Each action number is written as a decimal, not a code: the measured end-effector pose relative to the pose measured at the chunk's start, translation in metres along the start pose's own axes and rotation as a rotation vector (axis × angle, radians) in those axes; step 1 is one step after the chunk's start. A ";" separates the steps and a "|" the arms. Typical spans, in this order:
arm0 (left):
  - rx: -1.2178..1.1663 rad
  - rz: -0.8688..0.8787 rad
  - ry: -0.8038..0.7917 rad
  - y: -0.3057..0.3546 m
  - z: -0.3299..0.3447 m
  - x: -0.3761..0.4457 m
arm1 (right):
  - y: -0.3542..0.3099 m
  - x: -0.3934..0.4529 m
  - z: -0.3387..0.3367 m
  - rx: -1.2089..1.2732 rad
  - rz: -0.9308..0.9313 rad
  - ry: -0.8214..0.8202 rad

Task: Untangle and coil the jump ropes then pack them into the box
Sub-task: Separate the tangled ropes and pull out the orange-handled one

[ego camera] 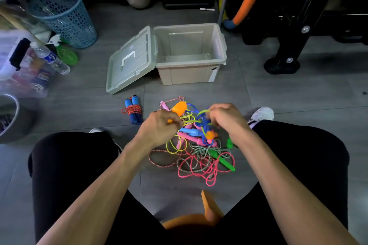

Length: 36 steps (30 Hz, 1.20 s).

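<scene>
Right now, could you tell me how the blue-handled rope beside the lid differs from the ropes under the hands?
The blue-handled rope is coiled, its red cord wrapped round both handles; the pile of ropes is loose and knotted together. The blue-handled rope lies untouched on the floor; the pile is being worked by the left hand and right hand, each pinching cords. Both remain outside the open box.

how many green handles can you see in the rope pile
2: one long green handle lying at the pile's right edge, one smaller green handle just under the right hand. Others may be buried.
</scene>
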State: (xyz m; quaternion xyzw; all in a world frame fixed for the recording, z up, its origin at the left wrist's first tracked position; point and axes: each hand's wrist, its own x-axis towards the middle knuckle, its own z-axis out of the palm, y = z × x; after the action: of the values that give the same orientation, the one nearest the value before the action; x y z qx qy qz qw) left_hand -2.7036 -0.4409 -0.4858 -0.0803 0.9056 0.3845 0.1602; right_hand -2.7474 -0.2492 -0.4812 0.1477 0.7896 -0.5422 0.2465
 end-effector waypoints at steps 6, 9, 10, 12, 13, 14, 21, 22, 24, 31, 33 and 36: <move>0.108 -0.080 -0.051 -0.010 0.005 0.002 | -0.017 0.003 -0.019 0.709 0.005 -0.147; 0.088 -0.105 0.026 -0.016 -0.002 0.006 | -0.017 0.001 -0.019 0.357 -0.049 -0.067; 0.102 -0.114 0.040 -0.016 -0.004 0.007 | -0.017 0.000 -0.016 0.311 -0.111 -0.028; 0.159 -0.158 0.028 -0.015 -0.002 0.005 | -0.020 -0.005 -0.012 0.379 -0.229 -0.018; 0.165 -0.186 0.010 -0.015 0.000 0.004 | -0.020 -0.006 -0.012 0.437 -0.283 -0.035; 0.157 -0.207 -0.014 -0.015 0.002 0.003 | -0.021 -0.008 -0.013 0.485 -0.327 -0.049; 0.148 -0.058 -0.115 -0.007 0.008 0.002 | -0.006 0.005 -0.012 0.427 -0.311 -0.053; 0.159 -0.054 -0.092 -0.008 0.009 0.002 | -0.006 0.006 -0.011 0.431 -0.313 -0.052; 0.182 -0.064 -0.056 -0.011 0.010 0.002 | -0.004 0.009 -0.012 0.437 -0.299 -0.012; 0.094 0.026 0.080 -0.014 0.004 0.005 | 0.006 0.018 -0.022 0.430 -0.099 0.265; 0.145 0.099 0.129 -0.014 0.003 0.006 | 0.015 0.022 -0.020 0.195 -0.077 0.247; 0.288 0.238 0.202 -0.014 -0.002 0.006 | 0.023 0.023 -0.012 -0.154 -0.092 0.140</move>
State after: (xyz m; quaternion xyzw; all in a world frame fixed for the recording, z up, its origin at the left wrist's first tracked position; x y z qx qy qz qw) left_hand -2.7060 -0.4517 -0.4960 0.0128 0.9657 0.2575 0.0317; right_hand -2.7581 -0.2305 -0.5082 0.1294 0.8502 -0.4789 0.1761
